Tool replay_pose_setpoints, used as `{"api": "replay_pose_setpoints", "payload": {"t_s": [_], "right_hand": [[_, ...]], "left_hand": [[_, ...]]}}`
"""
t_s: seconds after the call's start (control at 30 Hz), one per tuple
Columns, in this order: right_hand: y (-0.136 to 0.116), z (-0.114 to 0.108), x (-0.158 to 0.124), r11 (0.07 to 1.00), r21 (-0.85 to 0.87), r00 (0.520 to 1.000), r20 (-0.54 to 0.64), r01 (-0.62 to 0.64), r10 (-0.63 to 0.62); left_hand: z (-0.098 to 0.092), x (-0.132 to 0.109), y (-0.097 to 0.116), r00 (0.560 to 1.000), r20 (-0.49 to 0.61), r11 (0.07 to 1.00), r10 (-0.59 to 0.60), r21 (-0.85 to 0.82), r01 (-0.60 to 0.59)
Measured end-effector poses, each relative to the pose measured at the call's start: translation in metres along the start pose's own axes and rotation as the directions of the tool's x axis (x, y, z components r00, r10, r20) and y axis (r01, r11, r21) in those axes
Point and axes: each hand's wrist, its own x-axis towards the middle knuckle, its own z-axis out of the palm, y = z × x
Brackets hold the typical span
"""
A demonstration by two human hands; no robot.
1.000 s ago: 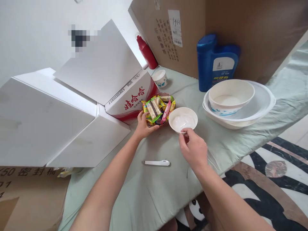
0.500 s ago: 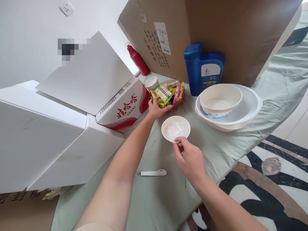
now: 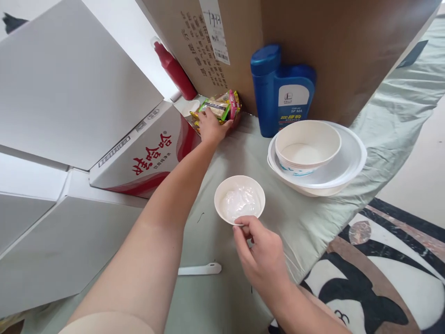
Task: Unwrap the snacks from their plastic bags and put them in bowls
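My left hand [image 3: 212, 125] is reaching to the back of the cloth-covered surface. Its fingers and thumb are spread along the near rim of a small basket of wrapped snacks [image 3: 233, 110] and grip it; the fingertips are partly lost among the packets. A green-edged snack packet [image 3: 216, 108] lies on top, by the fingers. Nearer to me, my right hand [image 3: 259, 241] pinches the near rim of a white paper bowl [image 3: 222, 195] between thumb and fingers. Crumpled clear plastic [image 3: 241, 202] lies inside this bowl.
A blue oil jug [image 3: 266, 93] stands before a large cardboard box [image 3: 236, 28]. White bowls [image 3: 309, 144] are stacked in a larger basin [image 3: 354, 157] at right. A red bottle [image 3: 177, 74], a white cup [image 3: 192, 106], an open water carton [image 3: 153, 153] and a white-handled cutter [image 3: 205, 269] are around.
My left hand and the snack basket have moved away towards the back left, farther from the paper bowl. My right hand still pinches the bowl's rim. The view has shifted too.
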Motion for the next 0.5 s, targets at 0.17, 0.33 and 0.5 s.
{"api": "replay_pose_setpoints", "payload": {"t_s": [0.17,0.33,0.5], "right_hand": [[0.002,-0.003,0.002,1.000,0.007,1.000,0.008,-0.025,0.025],[-0.002,-0.007,0.004,0.992,0.097,0.997,0.028,-0.075,0.073],[-0.005,-0.005,0.001,0.981,0.115,0.983,0.108,-0.158,0.146]], "left_hand": [[0.001,0.011,0.002,0.989,-0.102,0.995,0.104,0.016,-0.103],[-0.054,-0.069,-0.011,0.980,-0.097,0.969,0.177,-0.156,-0.190],[-0.132,-0.189,-0.033,0.673,0.568,0.880,0.473,-0.332,-0.339]]}}
